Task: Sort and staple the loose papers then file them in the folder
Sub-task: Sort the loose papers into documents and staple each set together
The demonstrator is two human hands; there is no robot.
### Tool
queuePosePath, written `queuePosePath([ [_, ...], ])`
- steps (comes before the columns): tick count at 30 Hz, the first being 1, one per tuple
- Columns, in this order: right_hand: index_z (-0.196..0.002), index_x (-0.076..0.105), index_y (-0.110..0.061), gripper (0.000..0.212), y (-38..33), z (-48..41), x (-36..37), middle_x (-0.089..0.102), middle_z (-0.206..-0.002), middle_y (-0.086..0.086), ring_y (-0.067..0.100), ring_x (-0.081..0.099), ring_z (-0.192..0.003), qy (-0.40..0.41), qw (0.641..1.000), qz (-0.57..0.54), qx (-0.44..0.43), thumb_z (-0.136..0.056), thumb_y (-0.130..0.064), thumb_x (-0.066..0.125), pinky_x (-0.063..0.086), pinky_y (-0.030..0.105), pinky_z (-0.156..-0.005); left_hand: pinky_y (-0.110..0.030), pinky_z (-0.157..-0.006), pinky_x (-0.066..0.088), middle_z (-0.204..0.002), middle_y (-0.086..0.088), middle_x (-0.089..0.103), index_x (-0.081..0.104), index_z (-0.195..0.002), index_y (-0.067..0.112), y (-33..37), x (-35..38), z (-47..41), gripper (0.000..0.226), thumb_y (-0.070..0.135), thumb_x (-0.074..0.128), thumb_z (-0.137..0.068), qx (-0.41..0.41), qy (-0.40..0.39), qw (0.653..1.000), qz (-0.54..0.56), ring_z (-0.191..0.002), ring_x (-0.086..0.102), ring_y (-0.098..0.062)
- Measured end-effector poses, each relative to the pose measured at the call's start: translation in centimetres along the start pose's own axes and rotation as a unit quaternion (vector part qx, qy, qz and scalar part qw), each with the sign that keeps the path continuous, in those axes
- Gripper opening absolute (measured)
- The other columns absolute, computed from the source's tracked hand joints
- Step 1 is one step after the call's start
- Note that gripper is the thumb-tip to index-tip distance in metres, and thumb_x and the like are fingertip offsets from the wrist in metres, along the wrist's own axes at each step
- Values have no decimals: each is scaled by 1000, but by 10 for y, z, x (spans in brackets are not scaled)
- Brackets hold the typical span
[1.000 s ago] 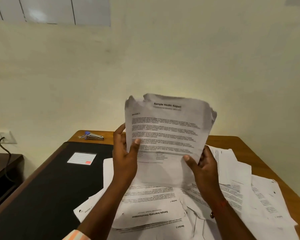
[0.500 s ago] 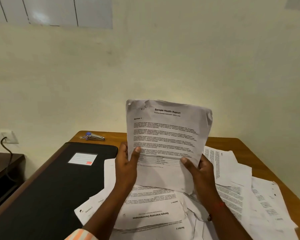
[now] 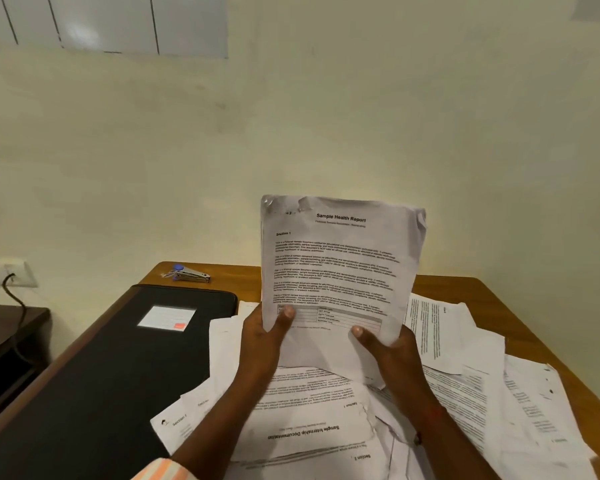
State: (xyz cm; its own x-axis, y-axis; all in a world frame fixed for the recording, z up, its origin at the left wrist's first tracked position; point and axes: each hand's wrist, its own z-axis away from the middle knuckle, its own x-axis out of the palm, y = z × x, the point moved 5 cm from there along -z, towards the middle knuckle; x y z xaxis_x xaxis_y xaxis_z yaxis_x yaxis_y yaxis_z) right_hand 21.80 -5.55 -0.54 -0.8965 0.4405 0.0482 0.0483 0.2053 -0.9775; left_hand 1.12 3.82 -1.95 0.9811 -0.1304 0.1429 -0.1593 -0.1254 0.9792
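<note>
I hold a small stack of printed sheets headed "Sample Health Report" (image 3: 336, 258) upright above the desk. My left hand (image 3: 262, 337) grips its lower left edge with the thumb on the front. My right hand (image 3: 390, 351) grips the lower right edge the same way. Several loose papers (image 3: 465, 386) lie scattered on the wooden desk below, one headed "Sample Internship Documentation" (image 3: 305, 433). A black folder (image 3: 118, 358) with a white label lies shut on the left. A small stapler (image 3: 190, 274) sits at the desk's far left corner.
The wooden desk (image 3: 482, 289) stands against a plain cream wall. A dark low side table (image 3: 7, 341) sits to the left, under a wall socket (image 3: 4, 271) with a black cable plugged in.
The stack's curled top corners have flattened and the sheets now stand straighter. Both hands have slid lower on the stack, gripping near its bottom edge.
</note>
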Motion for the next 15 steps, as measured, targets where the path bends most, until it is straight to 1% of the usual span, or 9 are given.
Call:
queuePosePath([
  [1, -110, 68, -26, 30, 0, 0, 0, 77, -100, -16, 2, 72, -93, 0, 1000, 0, 1, -84, -15, 79, 57, 17, -76, -50, -83, 62, -116, 2, 73, 60, -126, 27, -2, 0, -1, 47, 43, 72, -83, -2, -4, 1000, -1, -98, 74, -23],
  [3, -109, 68, -26, 30, 4, 1, 3, 77, -99, -16, 4, 73, -94, -14, 1000, 10, 6, -83, -15, 79, 57, 17, -72, -53, -84, 61, -115, 1, 74, 62, -122, 26, -11, 1, -2, 42, 30, 80, -83, -7, -19, 1000, -21, -98, 74, -25],
  [5, -108, 69, -27, 29, 6, 1, 4, 77, -98, -17, 3, 73, -94, -20, 1000, 18, 7, -84, -14, 79, 57, 15, -71, -53, -85, 61, -114, 1, 74, 63, -119, 27, -18, 0, -2, 41, 22, 82, -83, -12, -18, 999, -40, -99, 74, -24],
  [7, -107, 69, -27, 29, 6, 0, 4, 77, -97, -19, 1, 72, -93, -12, 1000, 17, 1, -85, -12, 78, 56, 14, -70, -51, -85, 61, -115, 4, 74, 63, -119, 29, -21, -1, -3, 46, 30, 84, -78, -15, -11, 999, -43, -101, 73, -23],
  [9, -105, 69, -28, 29, 10, -2, 3, 77, -94, -16, 1, 72, -93, -8, 1000, 23, 3, -84, -10, 79, 55, 13, -69, -53, -84, 61, -114, 3, 74, 64, -119, 28, -24, 0, -4, 52, 35, 83, -72, -23, -14, 999, -44, -100, 73, -24],
  [11, -102, 69, -29, 28, 14, -2, 3, 76, -93, -16, -1, 71, -93, -5, 999, 30, 12, -84, -10, 79, 54, 11, -68, -54, -85, 61, -113, 1, 74, 64, -118, 26, -28, 1, -5, 51, 32, 85, -72, -36, -21, 998, -43, -98, 74, -25],
  [14, -104, 69, -29, 29, 17, -3, 2, 76, -96, -18, -4, 71, -91, -1, 999, 36, 10, -85, -11, 79, 54, 11, -69, -50, -85, 61, -111, 1, 75, 65, -115, 27, -31, 1, -5, 41, 21, 85, -80, -42, -22, 998, -42, -96, 74, -23],
  [15, -105, 69, -28, 28, 18, -3, 2, 77, -96, -18, -3, 71, -91, -3, 999, 37, 13, -85, -11, 79, 54, 10, -69, -50, -85, 61, -110, 2, 75, 65, -115, 28, -32, 1, -5, 42, 22, 85, -79, -46, -23, 998, -43, -96, 74, -23],
])
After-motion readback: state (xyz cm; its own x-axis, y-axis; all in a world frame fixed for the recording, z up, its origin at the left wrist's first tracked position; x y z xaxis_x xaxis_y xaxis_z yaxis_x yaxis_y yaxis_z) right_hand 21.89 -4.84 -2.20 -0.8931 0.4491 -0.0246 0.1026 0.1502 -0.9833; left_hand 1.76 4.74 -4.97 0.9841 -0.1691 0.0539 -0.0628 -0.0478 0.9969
